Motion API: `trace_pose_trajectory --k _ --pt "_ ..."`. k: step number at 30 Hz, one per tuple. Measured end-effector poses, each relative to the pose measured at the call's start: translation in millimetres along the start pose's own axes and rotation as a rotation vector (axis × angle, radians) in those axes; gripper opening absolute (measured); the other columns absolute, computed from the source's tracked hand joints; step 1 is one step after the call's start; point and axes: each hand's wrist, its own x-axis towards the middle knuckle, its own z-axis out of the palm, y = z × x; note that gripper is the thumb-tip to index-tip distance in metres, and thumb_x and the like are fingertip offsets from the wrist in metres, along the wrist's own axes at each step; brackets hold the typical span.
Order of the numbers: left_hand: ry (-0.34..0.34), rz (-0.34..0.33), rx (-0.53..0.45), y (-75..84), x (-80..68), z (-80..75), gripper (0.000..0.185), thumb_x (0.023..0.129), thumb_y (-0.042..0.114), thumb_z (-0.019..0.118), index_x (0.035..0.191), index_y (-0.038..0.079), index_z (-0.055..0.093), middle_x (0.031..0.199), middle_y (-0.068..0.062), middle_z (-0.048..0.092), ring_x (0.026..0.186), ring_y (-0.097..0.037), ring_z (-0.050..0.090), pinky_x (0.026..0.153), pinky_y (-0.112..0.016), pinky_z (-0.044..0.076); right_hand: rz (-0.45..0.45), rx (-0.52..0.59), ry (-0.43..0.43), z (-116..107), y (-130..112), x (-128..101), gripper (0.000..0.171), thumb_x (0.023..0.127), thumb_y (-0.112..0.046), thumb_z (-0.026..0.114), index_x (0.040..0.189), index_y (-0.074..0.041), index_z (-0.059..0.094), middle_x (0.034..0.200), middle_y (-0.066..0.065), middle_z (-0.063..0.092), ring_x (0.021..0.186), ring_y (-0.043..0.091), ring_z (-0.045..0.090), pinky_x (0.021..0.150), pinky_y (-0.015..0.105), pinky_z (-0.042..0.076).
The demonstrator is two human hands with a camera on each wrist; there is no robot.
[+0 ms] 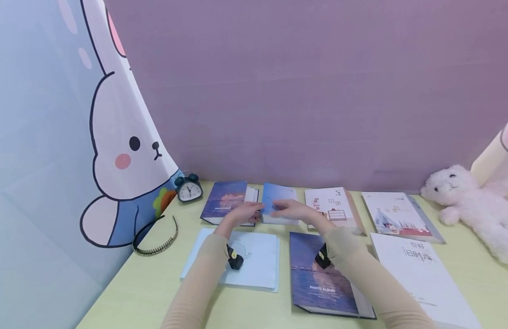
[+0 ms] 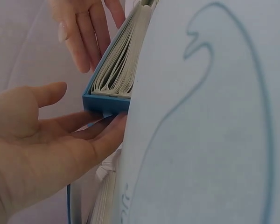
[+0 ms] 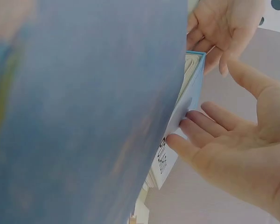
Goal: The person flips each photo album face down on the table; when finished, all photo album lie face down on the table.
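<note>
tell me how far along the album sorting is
Seven albums lie flat across the table. In hand: both the left hand and right hand touch the light blue album in the back row with straight fingers. It is not yet gripped or lifted.

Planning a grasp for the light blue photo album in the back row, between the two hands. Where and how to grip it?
Grip the light blue photo album by its two side edges, one hand per side: left hand from the left, right hand from the right. It lies flat, flanked by the dark sunset album and the white furniture album. Its thick page block probably wants straight fingers under the cover.
</note>
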Motion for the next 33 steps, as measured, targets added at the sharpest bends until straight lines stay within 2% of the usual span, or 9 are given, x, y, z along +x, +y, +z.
trace_pose_trajectory --k 7,12,15,16,18,21,24,28,33 --pt "-0.02 -0.018 -0.098 -1.9 1.2 2.8 0.054 0.102 0.027 0.039 0.147 0.001 0.024 0.154 -0.019 0.022 0.139 -0.035 0.026 0.106 -0.045 0.039 0.019 0.043 -0.019 0.6 0.7 -0.8 0.066 0.093 -0.033 0.057 0.146 -0.005 0.03 0.151 0.014 0.032 0.14 0.033 0.027 0.114 0.049 0.025" --pt "-0.042 -0.028 -0.15 -5.3 2.2 3.9 0.055 0.103 0.024 0.037 0.15 0.005 0.018 0.156 -0.017 0.015 0.14 -0.034 0.023 0.108 -0.047 0.036 0.035 0.065 -0.031 1.3 0.0 -0.7 0.066 0.093 -0.032 0.057 0.147 -0.005 0.03 0.151 0.013 0.032 0.14 0.033 0.026 0.114 0.05 0.023" --pt "-0.066 -0.035 -0.137 -2.0 -0.1 3.4 0.055 0.103 0.026 0.035 0.151 0.009 0.014 0.156 -0.017 0.014 0.14 -0.034 0.025 0.107 -0.046 0.037 0.026 0.054 -0.044 -0.5 -1.4 -0.3 0.066 0.093 -0.031 0.058 0.147 -0.005 0.029 0.152 0.013 0.031 0.14 0.034 0.025 0.114 0.05 0.023" --pt "-0.074 -0.037 -0.139 -0.2 -0.6 3.3 0.055 0.103 0.027 0.035 0.151 0.011 0.014 0.152 -0.019 0.023 0.135 -0.033 0.033 0.107 -0.044 0.039 0.021 0.051 -0.047 -1.3 -1.8 -0.1 0.066 0.093 -0.031 0.058 0.147 -0.005 0.029 0.152 0.013 0.03 0.141 0.033 0.024 0.115 0.05 0.022" --pt "-0.099 -0.027 -0.143 4.6 -2.0 3.1 0.054 0.104 0.028 0.033 0.152 0.014 0.013 0.152 -0.016 0.024 0.129 -0.031 0.038 0.103 -0.043 0.042 0.015 0.054 -0.051 -3.2 -1.8 1.2 0.066 0.093 -0.03 0.057 0.147 -0.005 0.028 0.152 0.013 0.029 0.141 0.033 0.024 0.115 0.049 0.023" --pt "-0.179 0.007 -0.125 11.6 -3.0 4.1 0.055 0.104 0.03 0.031 0.152 0.017 0.01 0.155 -0.012 0.015 0.132 -0.03 0.032 0.1 -0.042 0.043 0.011 0.105 -0.078 -3.9 -1.2 2.7 0.064 0.094 -0.028 0.056 0.148 -0.006 0.027 0.153 0.013 0.027 0.142 0.033 0.021 0.115 0.05 0.021" --pt "-0.222 0.03 -0.138 16.9 -3.5 4.8 0.058 0.104 0.033 0.03 0.152 0.019 0.003 0.159 -0.01 -0.001 0.137 -0.042 0.025 0.102 -0.047 0.042 0.018 0.134 -0.083 -4.1 -0.8 3.7 0.064 0.095 -0.027 0.054 0.148 -0.006 0.027 0.153 0.014 0.025 0.142 0.034 0.02 0.115 0.051 0.021" --pt "-0.18 -0.008 -0.22 17.5 -4.9 4.2 0.055 0.104 0.036 0.027 0.152 0.017 0.008 0.157 -0.018 0.008 0.132 -0.048 0.033 0.103 -0.051 0.041 0.028 0.103 -0.064 -6.0 1.1 3.5 0.063 0.096 -0.026 0.052 0.147 -0.002 0.025 0.153 0.017 0.025 0.141 0.036 0.02 0.114 0.051 0.022" --pt "-0.095 -0.064 -0.284 9.6 -6.3 3.8 0.049 0.104 0.03 0.026 0.148 0.008 0.024 0.153 -0.019 0.021 0.131 -0.042 0.037 0.101 -0.05 0.043 0.036 0.087 -0.017 -9.1 2.6 0.0 0.06 0.097 -0.022 0.049 0.147 0.0 0.026 0.15 0.019 0.031 0.138 0.037 0.027 0.113 0.05 0.026"
